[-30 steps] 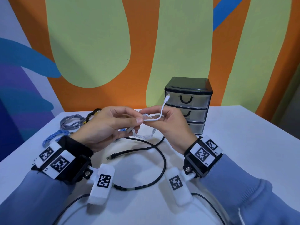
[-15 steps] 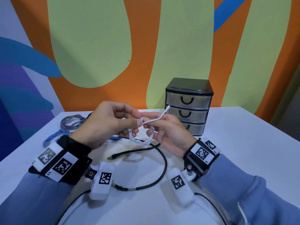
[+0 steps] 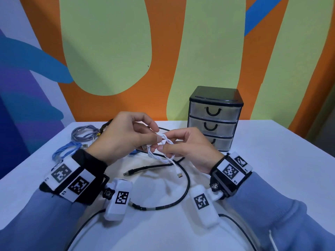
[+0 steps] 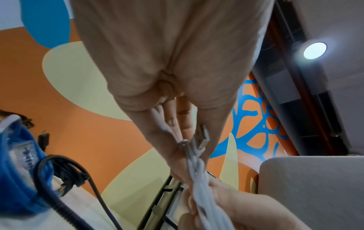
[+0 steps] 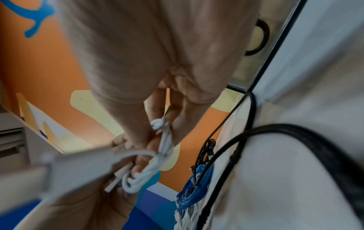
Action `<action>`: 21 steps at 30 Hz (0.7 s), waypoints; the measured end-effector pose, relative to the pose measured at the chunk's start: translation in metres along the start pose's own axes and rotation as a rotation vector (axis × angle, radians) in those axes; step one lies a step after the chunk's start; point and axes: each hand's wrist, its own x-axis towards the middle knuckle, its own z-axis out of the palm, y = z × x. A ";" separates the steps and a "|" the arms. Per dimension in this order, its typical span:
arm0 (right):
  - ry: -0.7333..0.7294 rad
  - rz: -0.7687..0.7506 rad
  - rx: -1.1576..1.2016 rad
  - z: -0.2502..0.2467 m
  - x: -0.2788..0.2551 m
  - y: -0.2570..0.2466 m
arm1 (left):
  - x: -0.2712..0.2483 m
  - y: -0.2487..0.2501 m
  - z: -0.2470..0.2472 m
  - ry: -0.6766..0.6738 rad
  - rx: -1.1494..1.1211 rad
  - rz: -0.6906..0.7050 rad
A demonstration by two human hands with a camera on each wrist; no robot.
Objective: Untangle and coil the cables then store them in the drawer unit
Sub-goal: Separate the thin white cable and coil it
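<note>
Both hands meet above a white table [image 3: 262, 160]. The left hand [image 3: 125, 140] and right hand [image 3: 188, 151] each pinch a thin white USB cable [image 3: 164, 154], fingers clamped on its small coil, with 1 plug end dangling. The cable looks light, soft and springy, likely to uncoil if released; holding where the loops cross seems best. A stiff black braided cable [image 3: 181, 194] lies beneath. A 3-drawer plastic unit [image 3: 214, 116], drawers closed, stands behind.
</note>
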 end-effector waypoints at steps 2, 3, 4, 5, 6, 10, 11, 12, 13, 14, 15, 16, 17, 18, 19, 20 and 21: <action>0.072 0.012 -0.019 0.001 0.001 0.001 | -0.001 0.001 0.002 -0.027 0.023 -0.005; 0.100 0.012 -0.029 0.002 0.001 0.001 | -0.001 0.002 0.004 -0.033 0.043 0.005; 0.122 0.009 -0.044 0.003 0.002 0.002 | -0.002 0.003 0.005 -0.031 0.063 0.017; 0.140 0.003 -0.057 0.004 0.003 0.002 | -0.001 0.003 0.006 -0.022 0.076 0.026; 0.156 -0.007 -0.074 0.004 0.004 0.002 | -0.001 0.003 0.007 -0.010 0.074 0.032; 0.191 -0.016 -0.127 0.003 0.005 0.004 | 0.001 0.000 0.007 0.011 -0.012 -0.008; 0.202 -0.011 -0.124 0.003 0.005 0.004 | 0.001 0.000 0.008 -0.010 -0.042 -0.031; 0.209 -0.001 -0.121 0.004 0.005 0.003 | 0.001 -0.001 0.009 -0.028 -0.069 -0.051; 0.213 0.010 -0.115 0.005 0.005 0.003 | 0.001 -0.003 0.009 -0.036 -0.090 -0.065; 0.213 0.015 -0.107 0.005 0.006 0.002 | 0.002 -0.004 0.009 -0.037 -0.102 -0.074; 0.210 0.015 -0.100 0.006 0.006 0.002 | 0.003 -0.005 0.008 -0.038 -0.108 -0.077; 0.209 0.013 -0.108 0.005 0.007 0.003 | 0.003 -0.006 0.008 -0.039 -0.112 -0.078; 0.209 0.009 -0.120 0.005 0.008 0.003 | 0.003 -0.005 0.008 -0.041 -0.115 -0.079; 0.202 0.005 -0.122 0.005 0.008 0.003 | 0.004 -0.005 0.009 -0.037 -0.113 -0.077; 0.195 0.012 -0.105 0.005 0.009 0.004 | 0.004 -0.005 0.009 -0.029 -0.107 -0.072; 0.183 0.025 -0.068 0.005 0.008 0.003 | 0.004 -0.005 0.009 -0.016 -0.100 -0.066; 0.172 0.036 -0.029 0.006 0.008 0.003 | 0.004 -0.004 0.009 0.001 -0.096 -0.061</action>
